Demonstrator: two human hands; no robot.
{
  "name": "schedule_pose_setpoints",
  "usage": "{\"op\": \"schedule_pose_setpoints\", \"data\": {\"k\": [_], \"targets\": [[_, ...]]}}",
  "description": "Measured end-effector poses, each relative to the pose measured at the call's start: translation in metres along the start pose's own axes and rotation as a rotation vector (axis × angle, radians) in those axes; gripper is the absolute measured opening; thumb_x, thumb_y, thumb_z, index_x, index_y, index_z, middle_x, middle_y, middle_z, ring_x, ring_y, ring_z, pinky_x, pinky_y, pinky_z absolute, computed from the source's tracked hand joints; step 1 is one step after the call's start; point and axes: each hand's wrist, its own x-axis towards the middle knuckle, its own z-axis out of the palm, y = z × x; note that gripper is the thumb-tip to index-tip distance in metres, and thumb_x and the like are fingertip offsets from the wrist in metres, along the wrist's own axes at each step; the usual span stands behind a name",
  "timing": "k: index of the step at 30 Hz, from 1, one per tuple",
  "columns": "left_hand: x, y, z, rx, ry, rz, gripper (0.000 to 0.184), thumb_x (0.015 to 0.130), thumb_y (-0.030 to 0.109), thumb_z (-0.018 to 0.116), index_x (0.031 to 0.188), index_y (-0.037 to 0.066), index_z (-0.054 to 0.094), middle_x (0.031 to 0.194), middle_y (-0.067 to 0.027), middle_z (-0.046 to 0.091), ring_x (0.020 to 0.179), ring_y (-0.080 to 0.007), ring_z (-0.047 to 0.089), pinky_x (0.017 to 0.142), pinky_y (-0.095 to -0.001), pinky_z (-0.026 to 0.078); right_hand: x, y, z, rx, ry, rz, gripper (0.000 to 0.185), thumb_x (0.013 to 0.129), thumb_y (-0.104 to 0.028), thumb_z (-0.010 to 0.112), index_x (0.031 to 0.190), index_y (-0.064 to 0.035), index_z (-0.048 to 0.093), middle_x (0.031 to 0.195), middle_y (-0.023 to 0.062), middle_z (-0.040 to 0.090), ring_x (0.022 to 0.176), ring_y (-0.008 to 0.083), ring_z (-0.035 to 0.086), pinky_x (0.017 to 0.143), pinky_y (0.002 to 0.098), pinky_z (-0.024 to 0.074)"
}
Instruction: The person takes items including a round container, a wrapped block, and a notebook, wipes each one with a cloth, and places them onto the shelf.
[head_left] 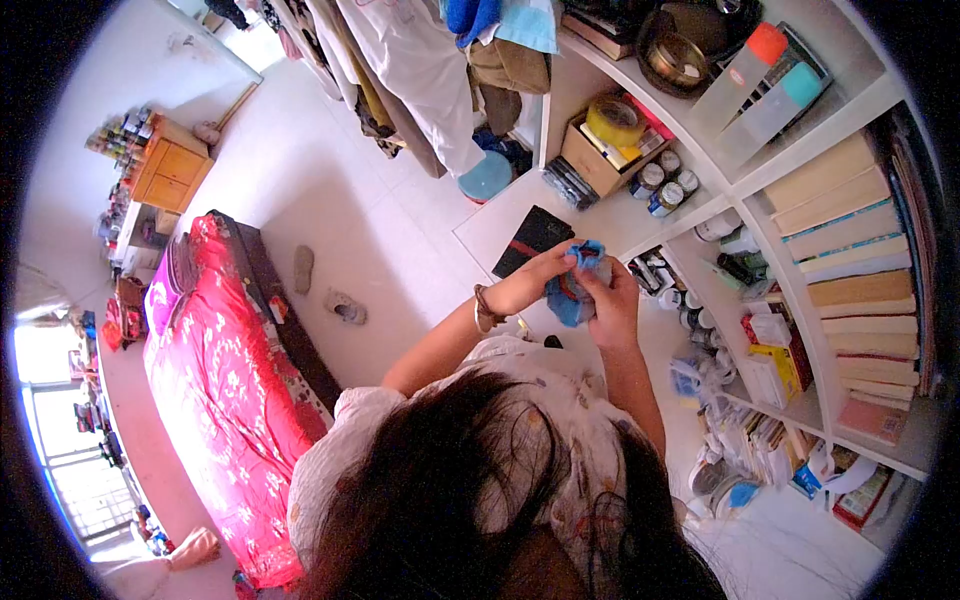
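My left hand, with a bracelet on its wrist, pinches the upper part of a crumpled blue thing that looks like soft cloth or a pouch. On the other side, my right hand grips the same thing, its thumb pressed against the front. The blue thing hangs between both hands in front of my chest, and my fingers hide part of it. Just beyond my hands, a flat black item with a red stripe lies on a pale surface.
White shelves at right hold books, jars, a cardboard box and bottles. Clothes hang ahead, near a round blue-topped stool. A bed with a red cover stands left; shoes lie on the floor.
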Motion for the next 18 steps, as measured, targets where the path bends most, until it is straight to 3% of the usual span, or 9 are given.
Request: {"op": "schedule_pose_setpoints", "data": {"k": [5,7,8,9,11,13,15,16,18], "targets": [[-0.010,-0.009,0.008,-0.192,0.001,-0.133,0.063,0.091,0.029,0.052,0.140,0.009,0.020,0.131,-0.0066,0.039,0.117,-0.0167,0.043,0.096,-0.0316,0.036,0.002,0.002,0.003,-0.128,0.194,-0.019,0.036,0.088,-0.036,0.055,0.091,-0.0005,0.060,0.081,0.0048,0.062,0.070,0.0117,0.058,0.065,0.0252,0.0476],[-0.003,-0.010,0.015,0.367,0.088,0.139,0.082,0.082,0.023,0.066,0.141,0.009,0.012,0.136,-0.0065,0.034,0.120,-0.0177,0.040,0.098,-0.0335,0.036,0.005,-0.005,0.000,-0.154,0.205,-0.071,0.043,0.090,-0.043,0.050,0.089,-0.0006,0.060,0.079,0.0049,0.062,0.068,0.0111,0.057,0.064,0.0247,0.0470],[-0.002,-0.008,0.020,0.296,0.177,0.153,0.090,0.071,0.021,0.077,0.139,0.006,0.020,0.135,-0.0098,0.037,0.122,-0.0220,0.040,0.100,-0.0355,0.035,0.000,-0.007,0.003,-0.191,0.218,-0.087,0.046,0.091,-0.045,0.047,0.093,-0.0005,0.059,0.082,0.0054,0.062,0.070,0.0115,0.057,0.064,0.0249,0.0470],[-0.001,-0.002,0.020,0.304,0.171,0.177,0.090,0.071,0.021,0.077,0.139,0.006,0.020,0.135,-0.0098,0.037,0.122,-0.0220,0.040,0.100,-0.0355,0.035,-0.002,-0.010,0.006,-0.226,0.225,-0.108,0.050,0.091,-0.048,0.044,0.096,-0.0003,0.057,0.086,0.0059,0.061,0.072,0.0118,0.057,0.064,0.0251,0.0469],[0.000,0.011,0.016,0.963,0.146,0.443,0.085,0.066,0.024,0.079,0.134,0.004,0.032,0.132,-0.0139,0.041,0.120,-0.0268,0.042,0.100,-0.0366,0.034,-0.001,-0.007,0.004,-0.136,0.202,-0.036,0.047,0.091,-0.045,0.047,0.102,-0.0003,0.055,0.090,0.0062,0.061,0.075,0.0125,0.057,0.064,0.0254,0.0470],[0.000,0.010,0.009,0.877,0.164,0.388,0.080,0.063,0.025,0.080,0.128,0.004,0.039,0.128,-0.0156,0.044,0.118,-0.0298,0.043,0.100,-0.0370,0.034,-0.004,0.004,-0.006,-0.046,0.187,0.064,0.045,0.090,-0.042,0.050,0.107,-0.0002,0.053,0.094,0.0065,0.060,0.077,0.0132,0.057,0.065,0.0256,0.0470],[-0.001,0.018,0.000,0.932,0.092,0.387,0.081,0.063,0.027,0.080,0.128,0.004,0.039,0.127,-0.0149,0.044,0.117,-0.0290,0.045,0.099,-0.0373,0.035,-0.004,0.007,-0.011,-0.071,-0.072,0.027,0.043,0.087,-0.032,0.058,0.114,-0.0007,0.047,0.103,0.0073,0.058,0.083,0.0147,0.057,0.066,0.0262,0.0474],[-0.002,0.022,-0.003,0.987,0.062,0.393,0.081,0.061,0.027,0.081,0.127,0.003,0.040,0.126,-0.0153,0.045,0.115,-0.0291,0.045,0.098,-0.0374,0.036,-0.009,-0.003,-0.003,0.043,-0.068,0.100,0.037,0.082,-0.021,0.065,0.109,0.0000,0.052,0.093,0.0056,0.061,0.077,0.0140,0.058,0.064,0.0255,0.0470],[-0.005,0.021,-0.005,1.049,0.016,0.406,0.082,0.060,0.027,0.081,0.127,0.003,0.040,0.125,-0.0155,0.045,0.115,-0.0292,0.046,0.098,-0.0371,0.036,-0.009,-0.004,-0.013,-0.113,-0.120,0.187,0.033,0.082,-0.017,0.065,0.107,0.0005,0.054,0.092,0.0048,0.061,0.078,0.0141,0.058,0.067,0.0256,0.0470]]}}
